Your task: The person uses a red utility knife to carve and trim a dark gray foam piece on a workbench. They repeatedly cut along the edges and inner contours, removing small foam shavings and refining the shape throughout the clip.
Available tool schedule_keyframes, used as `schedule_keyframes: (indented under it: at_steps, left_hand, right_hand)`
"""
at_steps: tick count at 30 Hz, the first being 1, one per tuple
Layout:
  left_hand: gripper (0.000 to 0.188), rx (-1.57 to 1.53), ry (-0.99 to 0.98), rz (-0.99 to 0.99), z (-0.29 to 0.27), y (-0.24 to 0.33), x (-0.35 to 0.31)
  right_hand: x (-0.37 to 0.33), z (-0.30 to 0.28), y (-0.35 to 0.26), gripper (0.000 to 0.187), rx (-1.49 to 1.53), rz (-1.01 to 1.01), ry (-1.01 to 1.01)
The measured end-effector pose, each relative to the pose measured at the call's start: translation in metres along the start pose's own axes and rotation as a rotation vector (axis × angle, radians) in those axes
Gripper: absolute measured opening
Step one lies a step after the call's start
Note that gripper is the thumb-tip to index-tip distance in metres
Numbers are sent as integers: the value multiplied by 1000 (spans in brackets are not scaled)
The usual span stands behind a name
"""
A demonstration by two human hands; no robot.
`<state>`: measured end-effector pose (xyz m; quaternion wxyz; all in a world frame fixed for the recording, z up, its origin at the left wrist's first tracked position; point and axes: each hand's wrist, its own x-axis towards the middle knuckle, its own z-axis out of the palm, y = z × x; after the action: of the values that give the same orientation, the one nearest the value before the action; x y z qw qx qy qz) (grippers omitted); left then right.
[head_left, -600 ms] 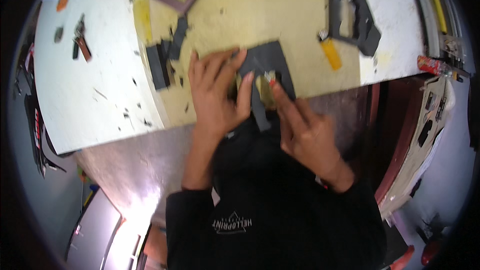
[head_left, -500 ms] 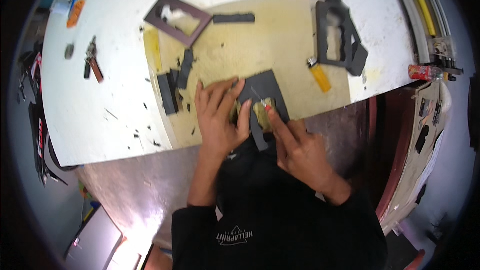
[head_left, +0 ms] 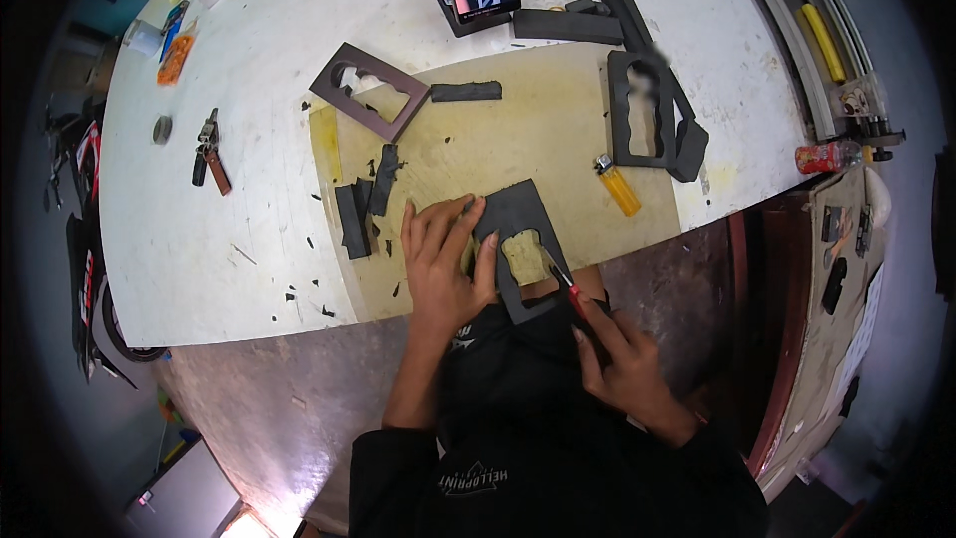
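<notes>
Your left hand [head_left: 443,267] lies open on the foam [head_left: 513,206], which juts off the white table [head_left: 234,269]; your right hand [head_left: 627,369] grips the red knife [head_left: 575,295]! Brownish floor [head_left: 289,399] gleams below, white lettering [head_left: 474,479] on your black shirt [head_left: 607,468].

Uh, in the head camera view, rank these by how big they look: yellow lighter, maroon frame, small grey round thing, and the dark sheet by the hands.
Largest to smallest, as they look:
1. Dark sheet, counting its cutout
2. Maroon frame, counting its opening
3. Yellow lighter
4. Small grey round thing
</notes>
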<state>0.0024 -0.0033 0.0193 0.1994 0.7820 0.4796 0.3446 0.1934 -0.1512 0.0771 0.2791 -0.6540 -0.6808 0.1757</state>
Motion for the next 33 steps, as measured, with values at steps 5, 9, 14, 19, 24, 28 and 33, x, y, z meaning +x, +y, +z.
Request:
schedule_keyframes:
  at_steps: [5,9,14,19,24,28,33]
  left_hand:
    - [40,-32,49,7,2,-1,-1]
    - [37,-246,107,-58,1,-9,-11]
    - [41,-981,307,-426,-2,0,-21]
    - [36,-1108,244,-210,-37,15,-33]
    - [15,-855,22,200,-72,51,-42]
    - [19,-618,26,326,-64,58,-54]
    - [23,-593,72,318,-58,54,-63]
  right_hand:
    - [7,8,11,54,134,-3,89]
    - [11,10,12,53,195,-25,77]
    - [10,26,19,60,424,147,398]
    - [8,20,30,51,1064,428,166]
    - [13,24,29,66,1456,408,105]
    - [19,15,20,54,1476,405,123]
    - [28,6,3,33,1444,456,161]
